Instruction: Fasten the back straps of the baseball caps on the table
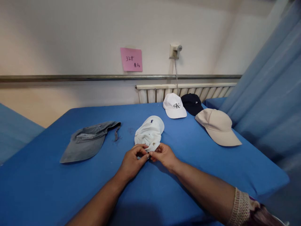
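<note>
Fiddling with the back strap [154, 146] of the pale cap [151, 127], just below mid-frame, pinching it in the left hand [133, 160] and right hand [166, 157] — probably mid-adjustment, so calling for steady, fiddly fingertip work next.

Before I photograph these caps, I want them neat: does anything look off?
The grey cap at left has its back strap dangling loose, and faint dark marks beside it mottle the plain blue cover.

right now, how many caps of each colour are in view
Grey cap: 1
White or whitish: 2 (held cap, lettered cap)
Dark cap: 1
Beige cap: 1
Total: 5
</note>
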Demonstrator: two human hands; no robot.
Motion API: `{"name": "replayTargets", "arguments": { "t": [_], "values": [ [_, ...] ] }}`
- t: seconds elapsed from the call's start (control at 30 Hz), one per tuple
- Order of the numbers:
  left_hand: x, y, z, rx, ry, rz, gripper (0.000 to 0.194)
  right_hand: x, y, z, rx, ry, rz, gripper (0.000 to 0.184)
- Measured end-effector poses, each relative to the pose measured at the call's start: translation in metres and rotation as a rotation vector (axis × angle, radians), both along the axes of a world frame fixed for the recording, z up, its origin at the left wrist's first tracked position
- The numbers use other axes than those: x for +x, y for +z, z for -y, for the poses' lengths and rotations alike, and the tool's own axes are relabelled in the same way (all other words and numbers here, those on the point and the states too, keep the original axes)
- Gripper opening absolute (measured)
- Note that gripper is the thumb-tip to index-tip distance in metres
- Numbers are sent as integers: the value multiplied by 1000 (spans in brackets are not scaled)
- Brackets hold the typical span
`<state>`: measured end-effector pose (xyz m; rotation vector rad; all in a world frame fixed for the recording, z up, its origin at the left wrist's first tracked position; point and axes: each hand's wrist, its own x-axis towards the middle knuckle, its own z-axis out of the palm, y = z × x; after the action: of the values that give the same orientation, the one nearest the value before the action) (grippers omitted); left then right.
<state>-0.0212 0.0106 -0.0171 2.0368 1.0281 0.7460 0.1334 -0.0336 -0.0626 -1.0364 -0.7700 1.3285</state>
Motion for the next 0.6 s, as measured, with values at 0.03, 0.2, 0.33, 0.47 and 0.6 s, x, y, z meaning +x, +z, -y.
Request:
{"name": "replayTargets", "arguments": {
  "t": [0.03,0.2,0.33,0.47,0.6],
  "values": [
    [0,0,0,-5,4,-4,19,0,0,0,0,-4,-2,48],
    [0,0,1,-1,0,-20,17,-1,-1,-1,-19,-18,-2,48],
    [-1,-2,1,5,-5,-16,17,-2,0,-1,-23,-41,1,46],
    [-1,-4,0,1,-6,-14,17,-3,1,-1,-34,-54,19,46],
    [-1,-6,0,-2,-12,-23,16,-4,0,-1,-50,-75,31,46]
  ]
}}
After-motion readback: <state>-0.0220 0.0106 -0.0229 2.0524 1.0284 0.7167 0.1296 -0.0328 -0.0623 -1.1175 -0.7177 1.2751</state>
